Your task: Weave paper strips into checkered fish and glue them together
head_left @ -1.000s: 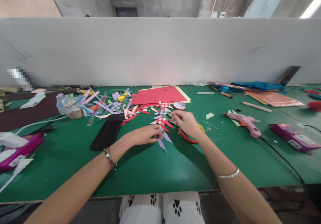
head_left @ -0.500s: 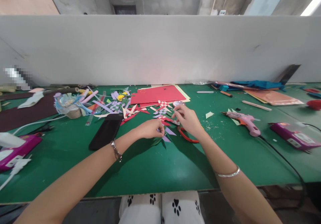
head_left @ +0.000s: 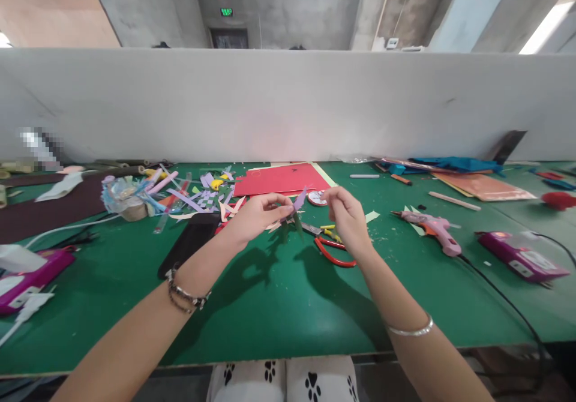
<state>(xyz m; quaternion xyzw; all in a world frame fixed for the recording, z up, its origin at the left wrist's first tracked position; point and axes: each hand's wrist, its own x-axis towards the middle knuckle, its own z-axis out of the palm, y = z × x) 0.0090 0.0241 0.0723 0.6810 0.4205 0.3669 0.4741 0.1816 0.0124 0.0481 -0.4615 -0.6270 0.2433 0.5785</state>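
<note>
My left hand (head_left: 263,216) is raised over the table, thumb and fingers pinching purple and green paper strips (head_left: 299,201) that cross each other. To its right, my right hand (head_left: 350,215) has its fingers curled together; what they hold, if anything, is too small to make out. Beneath my right hand lie scissors with red handles (head_left: 333,259) and a yellow-handled tool (head_left: 330,232), both partly covered. A small round printed tin (head_left: 317,198) sits just beyond, between the hands. Behind my left hand, cut and woven paper strips (head_left: 207,200) lie in a loose pile.
Red paper sheets (head_left: 283,180) lie at the back. A black phone (head_left: 191,240) is beside my left wrist. On the right are a pink glue gun (head_left: 434,228) with its cord and a purple power strip (head_left: 519,258). Another power strip (head_left: 36,273) stands left.
My left hand has lifted the paper strips off the table and tilted them up. My right hand has moved slightly right, uncovering the round tin and more of the scissors.
</note>
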